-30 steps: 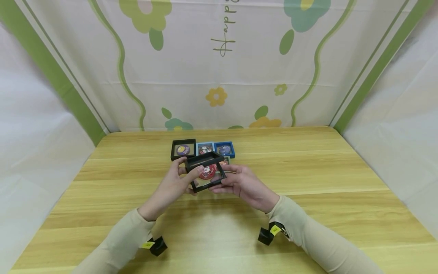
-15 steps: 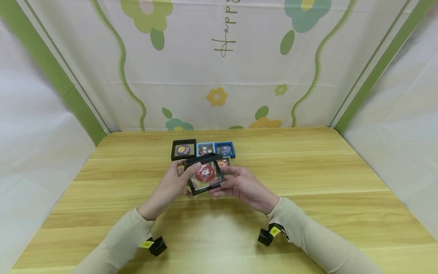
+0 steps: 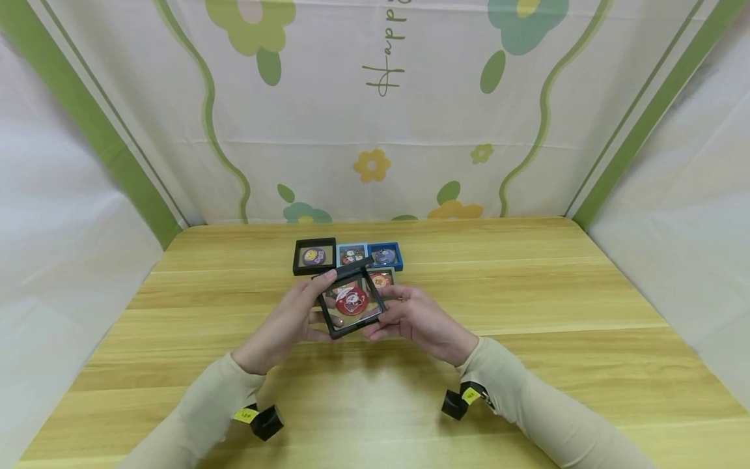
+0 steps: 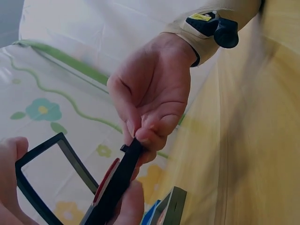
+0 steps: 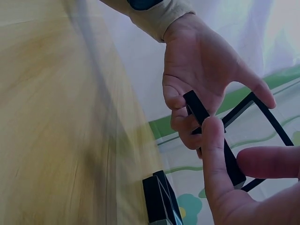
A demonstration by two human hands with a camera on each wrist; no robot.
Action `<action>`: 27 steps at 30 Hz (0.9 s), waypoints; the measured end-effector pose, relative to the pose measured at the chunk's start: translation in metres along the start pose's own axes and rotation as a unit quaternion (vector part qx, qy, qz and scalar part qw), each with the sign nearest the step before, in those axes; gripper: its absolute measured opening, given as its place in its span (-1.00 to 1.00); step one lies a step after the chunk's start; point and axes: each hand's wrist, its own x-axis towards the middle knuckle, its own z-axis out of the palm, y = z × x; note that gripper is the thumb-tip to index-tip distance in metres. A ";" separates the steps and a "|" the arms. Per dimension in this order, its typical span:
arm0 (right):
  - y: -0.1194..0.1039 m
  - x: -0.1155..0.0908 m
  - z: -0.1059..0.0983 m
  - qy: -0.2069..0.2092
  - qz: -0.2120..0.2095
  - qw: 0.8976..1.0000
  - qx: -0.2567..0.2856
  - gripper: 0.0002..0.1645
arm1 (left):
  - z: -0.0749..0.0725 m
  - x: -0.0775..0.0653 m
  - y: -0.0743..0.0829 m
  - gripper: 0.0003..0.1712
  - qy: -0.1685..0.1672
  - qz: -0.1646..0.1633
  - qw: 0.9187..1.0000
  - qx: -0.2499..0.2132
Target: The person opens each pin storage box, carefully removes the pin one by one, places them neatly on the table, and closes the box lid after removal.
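Observation:
A black hinged display frame (image 3: 377,301) is held above the table, its two halves swung apart. A red round badge (image 3: 351,300) with a white figure lies on the clear film of the lower half. The lid (image 3: 353,267) rises from the far edge, seen nearly edge-on from the head. My left hand (image 3: 286,319) grips the left side, thumb on the lid and fingers underneath. My right hand (image 3: 432,331) pinches the near right corner of the lower half. In the left wrist view the lid's open square (image 4: 77,161) stands at an angle to the badge half.
Behind the held frame stand a black frame (image 3: 296,258), a light blue frame (image 3: 352,247) and a blue frame (image 3: 400,256), each with a badge. A grey-green frame (image 3: 392,279) with an orange badge is partly hidden. All rest on the wooden table (image 3: 527,286), before a flowered cloth (image 3: 328,117).
The lid has swung to stand more edge-on, uncovering more of the badge. The left thumb has moved up onto the lid, and the lower half tilts more toward the head. The right hand barely moved.

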 end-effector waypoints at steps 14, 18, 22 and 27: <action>0.001 0.001 -0.001 -0.002 -0.003 1.000 -0.023 -0.42 | -0.005 -0.003 0.004 -0.20 -0.006 -0.011 1.000 0.010; 0.003 0.002 -0.001 -0.002 -0.001 1.000 -0.028 -0.38 | -0.006 -0.004 0.004 -0.17 0.002 -0.015 1.000 0.019; 0.005 0.003 -0.003 0.003 -0.002 0.998 -0.064 -0.35 | -0.004 -0.002 0.003 -0.17 0.011 -0.006 0.999 0.034; -0.003 0.000 -0.007 0.026 -0.018 0.983 -0.183 -0.39 | -0.002 -0.001 0.001 -0.15 0.031 -0.002 0.997 0.065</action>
